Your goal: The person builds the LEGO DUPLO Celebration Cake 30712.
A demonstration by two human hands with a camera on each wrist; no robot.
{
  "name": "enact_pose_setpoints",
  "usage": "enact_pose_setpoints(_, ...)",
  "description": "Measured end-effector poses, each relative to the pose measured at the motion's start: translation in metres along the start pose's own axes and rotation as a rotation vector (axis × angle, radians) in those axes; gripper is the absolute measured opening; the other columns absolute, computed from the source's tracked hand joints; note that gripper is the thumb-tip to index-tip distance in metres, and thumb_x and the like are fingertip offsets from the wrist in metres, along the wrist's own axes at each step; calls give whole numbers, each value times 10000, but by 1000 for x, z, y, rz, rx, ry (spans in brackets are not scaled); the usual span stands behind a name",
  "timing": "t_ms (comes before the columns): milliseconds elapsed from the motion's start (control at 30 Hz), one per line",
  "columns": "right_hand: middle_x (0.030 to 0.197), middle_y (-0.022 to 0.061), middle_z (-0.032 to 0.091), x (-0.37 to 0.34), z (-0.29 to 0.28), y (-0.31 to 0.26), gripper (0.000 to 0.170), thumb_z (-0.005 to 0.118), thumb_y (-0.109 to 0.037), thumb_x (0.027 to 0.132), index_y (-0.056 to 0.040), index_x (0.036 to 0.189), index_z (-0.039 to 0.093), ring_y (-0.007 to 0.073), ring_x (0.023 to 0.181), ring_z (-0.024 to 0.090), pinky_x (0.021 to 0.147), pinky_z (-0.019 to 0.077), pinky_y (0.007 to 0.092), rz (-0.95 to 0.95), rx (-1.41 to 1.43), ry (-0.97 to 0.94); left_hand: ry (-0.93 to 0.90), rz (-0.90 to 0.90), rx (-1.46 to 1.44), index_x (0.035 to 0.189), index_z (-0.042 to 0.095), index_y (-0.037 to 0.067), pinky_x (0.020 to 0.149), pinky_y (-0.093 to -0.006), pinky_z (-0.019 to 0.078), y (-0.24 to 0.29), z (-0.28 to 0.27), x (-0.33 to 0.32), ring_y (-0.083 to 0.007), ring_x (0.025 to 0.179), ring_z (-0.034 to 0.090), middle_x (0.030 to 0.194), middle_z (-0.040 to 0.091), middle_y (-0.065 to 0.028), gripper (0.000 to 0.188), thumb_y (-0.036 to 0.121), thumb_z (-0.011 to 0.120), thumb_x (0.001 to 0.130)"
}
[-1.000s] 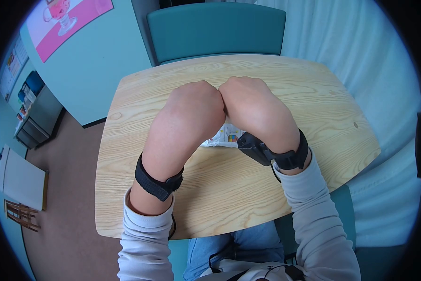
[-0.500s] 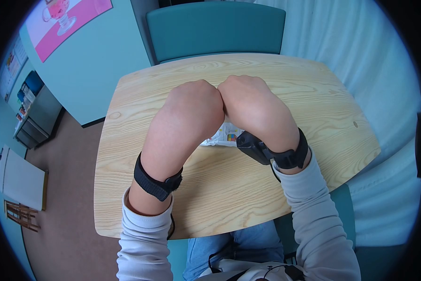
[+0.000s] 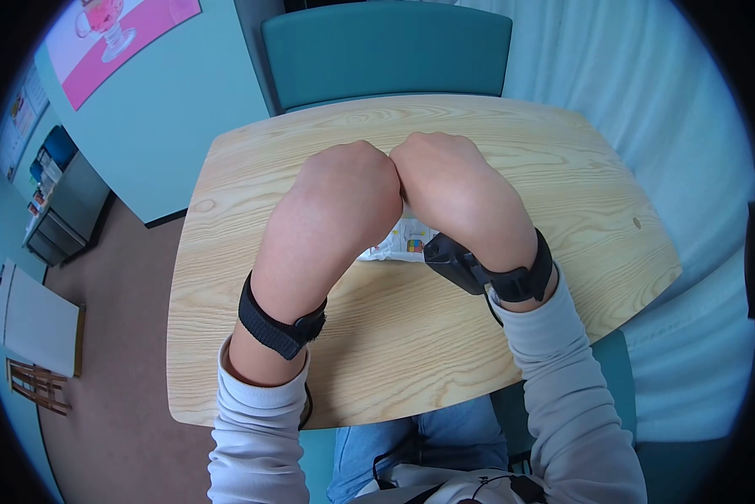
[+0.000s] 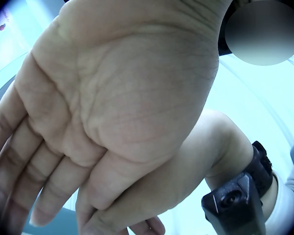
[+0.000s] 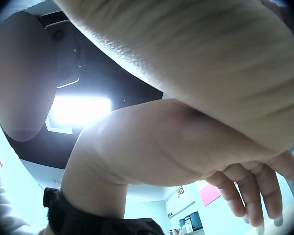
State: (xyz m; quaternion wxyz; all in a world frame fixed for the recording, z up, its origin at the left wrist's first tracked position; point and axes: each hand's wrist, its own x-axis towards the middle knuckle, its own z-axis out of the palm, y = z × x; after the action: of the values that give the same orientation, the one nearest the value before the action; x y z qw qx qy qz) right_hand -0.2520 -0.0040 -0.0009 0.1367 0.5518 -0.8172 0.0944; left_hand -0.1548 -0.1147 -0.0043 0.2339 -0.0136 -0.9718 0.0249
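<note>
Both hands are raised close together over the table, bent sharply at the wrists. In the head view the left hand point(image 3: 340, 197) shows its back, its fingers hidden beneath it. The left wrist view shows its palm point(image 4: 132, 98) bare, with fingers extended and slightly spread. The right hand point(image 3: 453, 181) meets it at the knuckle side, also bent downward; its fingers are mostly hidden, and nothing shows in its grasp. Below and behind the hands in the head view, a white soft packet with coloured print point(image 3: 407, 244) lies on the table, partly covered by them.
The light wooden table point(image 3: 394, 336) has a green chair point(image 3: 386, 55) at its far side. A pale curtain point(image 3: 646, 126) hangs along the right. Black straps circle both wrists, the right one carrying a camera box point(image 3: 455, 262). A counter point(image 3: 71, 210) stands at far left.
The hands hold the same pose throughout. Table and packet sit very slightly higher in the head view than before.
</note>
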Motion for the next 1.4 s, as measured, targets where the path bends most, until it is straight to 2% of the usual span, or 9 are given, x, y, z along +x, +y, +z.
enact_pose_setpoints(400, 710, 217, 583, 0, 0, 1, 78, 591, -42, 727, 23, 693, 619, 400, 706, 575, 625, 480, 427, -3, 9, 6, -54, -46, -10, 545, 546, 15, 531, -387, 443, 1, 0, 2, -310, 598, 552, 606, 544, -155, 101, 29, 591, 635)
enact_pose_setpoints(467, 712, 217, 585, -1, 0, 0, 78, 591, -41, 727, 23, 694, 620, 400, 708, 577, 628, 482, 429, -4, 10, 5, -15, 8, 22, 553, 559, 19, 542, -387, 455, 0, 2, 1, -308, 617, 562, 614, 555, -150, 95, 34, 592, 641)
enact_pose_setpoints(900, 721, 223, 590, 2, -5, -2, 90, 582, -46, 730, 22, 701, 633, 400, 712, 590, 634, 486, 432, 44, -7, -64, 55, 54, 65, 552, 558, 39, 547, -380, 462, -1, 7, -2, -298, 627, 569, 613, 555, -136, 85, 41, 614, 616)
enact_pose_setpoints(1033, 722, 225, 586, 0, -2, -1, 87, 579, -39, 729, 25, 704, 632, 399, 713, 589, 635, 486, 430, 20, -12, -19, 100, 84, 80, 549, 552, 42, 547, -378, 460, -1, 8, -3, -294, 628, 568, 614, 552, -131, 92, 40, 621, 609)
enact_pose_setpoints(1233, 729, 223, 591, 1, -4, -2, 81, 578, -32, 730, 26, 714, 632, 395, 728, 593, 642, 486, 427, 44, -31, -80, 136, 96, 101, 559, 558, 46, 547, -374, 458, 0, 9, -5, -286, 634, 571, 617, 553, -125, 92, 45, 624, 623)
enact_pose_setpoints(1300, 730, 220, 596, -2, -1, 0, 81, 575, -30, 732, 23, 712, 634, 393, 729, 596, 645, 489, 429, 8, -41, -26, 169, 120, 108, 561, 560, 49, 549, -373, 458, 0, 9, -6, -283, 638, 571, 617, 552, -123, 93, 46, 622, 630)
enact_pose_setpoints(1400, 733, 218, 599, -3, 0, 1, 80, 572, -25, 732, 20, 710, 635, 393, 731, 599, 651, 492, 431, -16, -27, 0, 116, 85, 105, 563, 556, 53, 558, -371, 458, 1, 9, -5, -278, 647, 567, 620, 549, -120, 97, 44, 619, 636)
